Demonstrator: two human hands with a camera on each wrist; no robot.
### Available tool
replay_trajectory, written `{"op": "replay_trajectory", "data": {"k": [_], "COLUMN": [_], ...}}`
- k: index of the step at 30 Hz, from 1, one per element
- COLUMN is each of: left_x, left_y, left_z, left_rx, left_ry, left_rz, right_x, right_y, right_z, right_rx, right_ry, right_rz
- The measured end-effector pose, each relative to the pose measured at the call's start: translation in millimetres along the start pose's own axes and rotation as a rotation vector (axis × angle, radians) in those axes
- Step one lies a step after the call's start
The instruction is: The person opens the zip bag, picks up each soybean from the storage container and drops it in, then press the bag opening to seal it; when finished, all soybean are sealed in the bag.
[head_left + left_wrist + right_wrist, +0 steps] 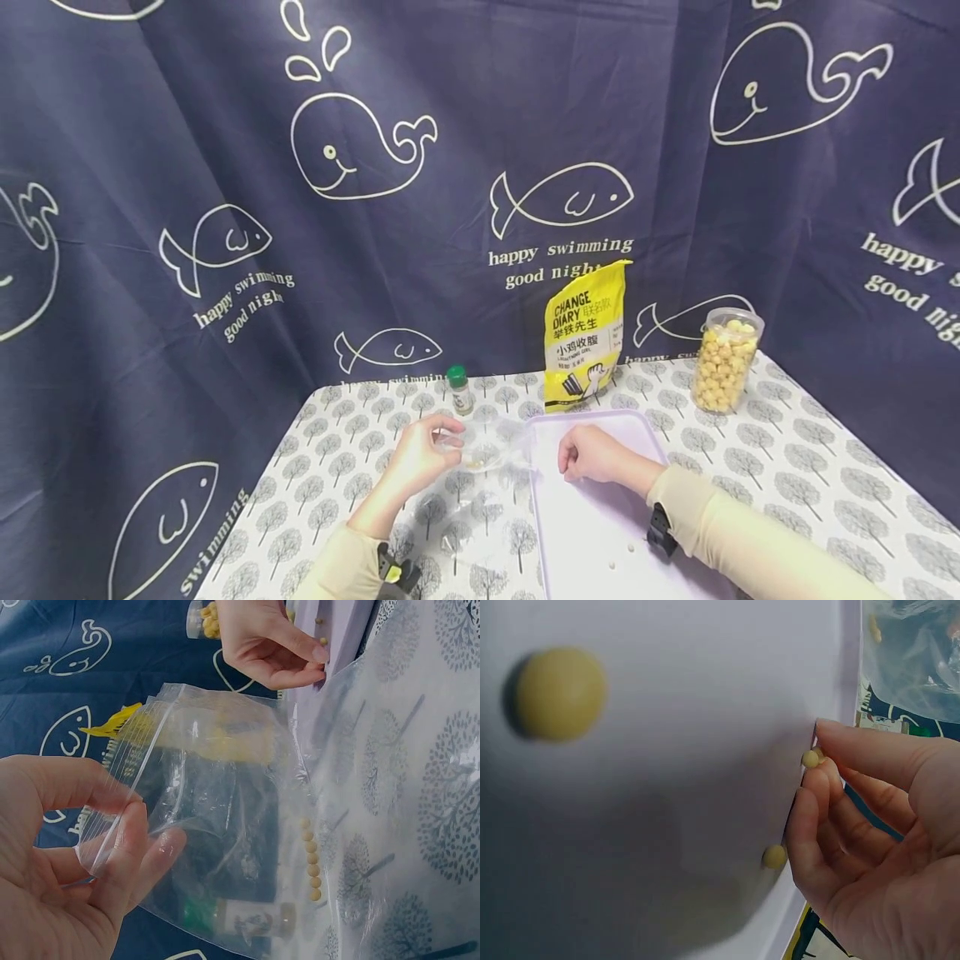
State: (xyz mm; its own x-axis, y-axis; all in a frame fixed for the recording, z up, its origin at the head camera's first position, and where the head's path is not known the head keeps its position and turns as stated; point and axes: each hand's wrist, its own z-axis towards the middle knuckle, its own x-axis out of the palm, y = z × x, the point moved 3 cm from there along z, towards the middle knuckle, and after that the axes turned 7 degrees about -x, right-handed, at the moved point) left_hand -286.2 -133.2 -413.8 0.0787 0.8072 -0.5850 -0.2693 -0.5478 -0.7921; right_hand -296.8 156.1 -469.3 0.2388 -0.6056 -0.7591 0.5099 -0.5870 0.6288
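My left hand (97, 847) pinches the zip-top edge of a clear plastic bag (217, 787) between thumb and fingers. Several round, pale yellow soybeans (312, 859) lie in a row in the bag's fold. Over the lilac tray (551, 517), my right hand (596, 454) is lowered with curled fingers. In the right wrist view, its thumb and fingertips close around a soybean (810, 759) at the tray surface, with another partly hidden just behind. A further soybean (775, 856) lies beside the fingers, and one more (561, 694) sits close to the camera.
Behind the tray stands a yellow snack pouch (585, 337). A clear jar of yellow puffs (726, 362) is at the back right. A small green-capped bottle (460, 392) stands behind the bag. A tree-print cloth (315, 483) covers the table, and a dark blue curtain (465, 108) hangs behind.
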Motion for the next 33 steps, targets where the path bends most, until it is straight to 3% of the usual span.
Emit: {"op": "replay_trajectory", "data": {"k": [7,11,14,16,21,25,29,33], "left_x": [-0.8,-0.8,-0.9,-1.1,-1.3,-0.8,0.0,-0.2], "left_y": [0.0,-0.7,0.5,1.4,1.6,0.0,-0.6,0.0], "left_z": [-1.3,-1.1,-1.1,-1.7,-3.7,-3.5,-2.6,-2.9], "left_rx": [0.011,0.017,0.009,0.003,0.003,0.016,0.021,0.021], "left_ry": [0.004,0.003,-0.001,-0.004,-0.013,-0.010,0.004,0.006], "left_rz": [-0.035,-0.048,-0.036,-0.021,0.012,0.007,-0.016,-0.018], "right_x": [-6.5,-24.6,-38.4,-41.9,-24.2,-1.9,10.3,11.6], "right_y": [0.6,9.1,29.9,49.2,94.4,108.3,109.7,108.6], "right_z": [2.1,16.0,30.0,38.8,54.0,62.9,68.3,69.2], "right_rx": [0.004,0.034,-0.027,-0.125,-0.317,-0.395,-0.396,-0.376], "right_ry": [-0.031,-0.141,-0.242,-0.270,-0.179,-0.104,-0.091,-0.082], "right_rz": [-0.017,0.038,0.108,0.132,0.109,0.032,-0.043,-0.030]}}
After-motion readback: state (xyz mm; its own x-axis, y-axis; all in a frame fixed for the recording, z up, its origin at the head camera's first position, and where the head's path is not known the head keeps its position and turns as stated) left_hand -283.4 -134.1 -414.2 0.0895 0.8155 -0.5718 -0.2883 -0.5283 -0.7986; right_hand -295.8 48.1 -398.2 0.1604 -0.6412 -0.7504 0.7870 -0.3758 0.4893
